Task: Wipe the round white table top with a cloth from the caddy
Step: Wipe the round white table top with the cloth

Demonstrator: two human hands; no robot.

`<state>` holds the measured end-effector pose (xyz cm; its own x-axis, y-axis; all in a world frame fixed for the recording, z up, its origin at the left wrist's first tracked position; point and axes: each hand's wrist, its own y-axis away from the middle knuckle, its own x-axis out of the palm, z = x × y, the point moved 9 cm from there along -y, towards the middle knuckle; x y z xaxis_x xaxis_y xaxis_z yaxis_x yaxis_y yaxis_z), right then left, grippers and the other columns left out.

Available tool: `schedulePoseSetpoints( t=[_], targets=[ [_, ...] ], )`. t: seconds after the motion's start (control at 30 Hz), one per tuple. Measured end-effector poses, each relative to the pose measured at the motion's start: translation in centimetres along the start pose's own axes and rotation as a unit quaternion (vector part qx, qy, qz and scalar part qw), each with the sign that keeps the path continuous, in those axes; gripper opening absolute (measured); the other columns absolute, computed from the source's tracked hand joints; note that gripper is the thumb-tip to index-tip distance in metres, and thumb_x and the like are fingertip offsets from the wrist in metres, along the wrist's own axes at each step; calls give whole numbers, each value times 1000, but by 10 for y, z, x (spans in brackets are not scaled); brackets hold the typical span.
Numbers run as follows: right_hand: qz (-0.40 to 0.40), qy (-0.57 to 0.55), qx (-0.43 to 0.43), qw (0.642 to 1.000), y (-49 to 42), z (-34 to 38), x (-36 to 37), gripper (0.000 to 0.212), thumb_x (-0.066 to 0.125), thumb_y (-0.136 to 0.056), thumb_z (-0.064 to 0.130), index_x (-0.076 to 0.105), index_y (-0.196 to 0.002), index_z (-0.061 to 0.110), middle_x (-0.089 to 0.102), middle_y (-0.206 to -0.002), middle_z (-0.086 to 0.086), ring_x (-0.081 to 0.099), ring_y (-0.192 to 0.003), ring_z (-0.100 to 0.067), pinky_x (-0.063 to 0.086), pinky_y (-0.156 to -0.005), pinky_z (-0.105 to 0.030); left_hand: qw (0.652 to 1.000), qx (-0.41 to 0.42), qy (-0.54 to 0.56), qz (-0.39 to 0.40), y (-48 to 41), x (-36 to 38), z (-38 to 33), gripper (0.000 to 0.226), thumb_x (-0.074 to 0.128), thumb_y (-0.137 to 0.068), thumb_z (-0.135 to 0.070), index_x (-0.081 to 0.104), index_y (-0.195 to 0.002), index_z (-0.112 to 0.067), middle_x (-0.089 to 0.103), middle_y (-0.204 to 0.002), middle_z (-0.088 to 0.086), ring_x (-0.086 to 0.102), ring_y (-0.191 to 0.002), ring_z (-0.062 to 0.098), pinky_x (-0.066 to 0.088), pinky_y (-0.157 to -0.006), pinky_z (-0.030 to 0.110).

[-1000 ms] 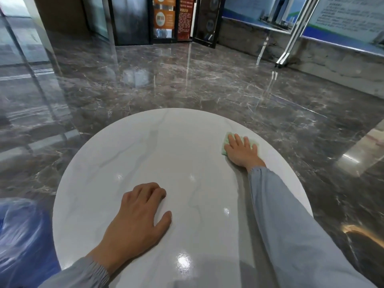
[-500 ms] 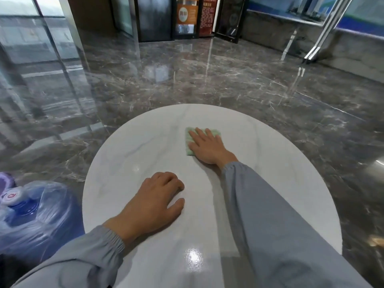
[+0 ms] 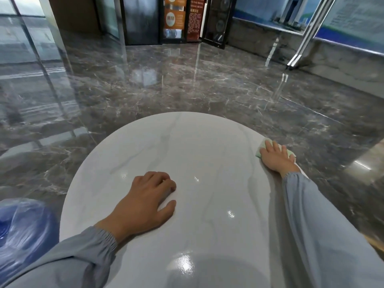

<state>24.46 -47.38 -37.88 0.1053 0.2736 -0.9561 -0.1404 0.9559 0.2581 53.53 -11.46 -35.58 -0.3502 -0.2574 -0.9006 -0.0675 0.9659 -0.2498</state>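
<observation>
Floor [image 3: 187, 90]: dark veined marble, glossy, streaked with reflected light, on every side of the grip.
Doors [image 3: 141, 19]: dark glass, far beyond the grip, to its left.
Posters [image 3: 174, 15]: orange and red, beside the doors.
Glass wall [image 3: 25, 38]: far left of the grip.
Ledge [image 3: 342, 59]: grey stone, beyond the grip.
Jug [image 3: 22, 235]: blue, plastic-wrapped, nearer than the grip, far left.

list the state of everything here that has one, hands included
table top, glossy, showing light glints
right hand, fingers straight, pressing down on the cloth
cloth, flat under that hand at the table top's right edge
left hand, resting on the table top, fingers loosely curled, holding nothing
water jug, wrapped in plastic film, low on the left
</observation>
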Motion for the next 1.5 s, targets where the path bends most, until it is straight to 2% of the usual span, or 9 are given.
schedulePoseSetpoints(
  t=[0.13, 0.33, 0.5, 0.63, 0.77, 0.93, 1.13, 1.33, 1.5],
  targets=[
    [10, -1, -31, 999, -18, 51, 1, 62, 16, -105, 49, 1, -164, 37, -9, -172, 10, -12, -158, -27, -7, -124, -57, 1000, -3, 12, -8, 0, -1, -3, 32, 52, -95, -54, 58, -119, -34, 48, -121, -17, 45, -122, 10, 35, -103, 37],
    [32, 25, -180, 983, -5, 207, 23, 62, 15, -107, 50, -2, -164, 36, -12, -172, 9, -14, -158, -27, -10, -125, -54, 1000, 0, 16, -13, -1, 0, -2, 31, 51, -95, -53, 56, -120, -34, 46, -122, -17, 42, -122, 10, 35, -104, 36],
    [62, 92, -394, 913, 91, 360, 78, 60, 16, -108, 51, -2, -164, 37, -13, -172, 10, -17, -157, -26, -12, -124, -53, 1000, 3, 5, -9, 0, 0, -2, 30, 51, -96, -53, 54, -119, -35, 46, -123, -15, 44, -121, 12, 35, -102, 37],
    [77, 110, -481, 866, 138, 390, 97, 59, 20, -109, 51, -1, -163, 40, -11, -171, 12, -15, -157, -20, -10, -125, -48, 1000, 9, -15, -4, 1, 2, -1, 32, 49, -99, -53, 53, -124, -35, 47, -128, -14, 42, -124, 13, 35, -104, 37],
    [48, 71, -399, 913, 99, 330, 67, 59, 19, -109, 52, 4, -164, 38, -5, -173, 10, -9, -159, -23, -4, -126, -49, 1000, 7, -16, -2, 2, -1, -3, 29, 48, -99, -53, 52, -122, -36, 46, -126, -16, 43, -122, 12, 35, -103, 37],
    [13, 45, -235, 971, 26, 188, 31, 59, 19, -109, 52, 3, -164, 38, -5, -173, 9, -6, -159, -24, -1, -125, -50, 1000, 4, -8, -1, 3, -1, -2, 32, 47, -99, -53, 54, -124, -35, 46, -126, -16, 42, -126, 12, 34, -106, 36],
    [-1, 28, -105, 994, -8, 60, 6, 61, 20, -107, 55, 4, -164, 39, -4, -173, 11, -4, -159, -25, 0, -126, -53, 1000, 3, 1, -3, 1, 0, -1, 31, 49, -97, -53, 54, -122, -35, 45, -124, -17, 43, -124, 11, 33, -104, 35],
    [0, 31, -64, 998, -36, 63, -2, 62, 19, -105, 51, 4, -163, 37, -5, -173, 10, -7, -159, -28, 0, -123, -57, 1000, -4, 13, -10, -1, 0, 0, 30, 52, -94, -53, 55, -118, -35, 46, -122, -18, 43, -122, 9, 32, -103, 32],
    [16, 36, -101, 994, -61, 124, 1, 62, 16, -105, 51, 0, -164, 37, -7, -172, 11, -9, -158, -27, -3, -124, -57, 999, -26, 34, -19, -1, 1, 4, 30, 54, -93, -50, 55, -116, -32, 47, -121, -19, 44, -121, 8, 33, -103, 31]
  ],
)
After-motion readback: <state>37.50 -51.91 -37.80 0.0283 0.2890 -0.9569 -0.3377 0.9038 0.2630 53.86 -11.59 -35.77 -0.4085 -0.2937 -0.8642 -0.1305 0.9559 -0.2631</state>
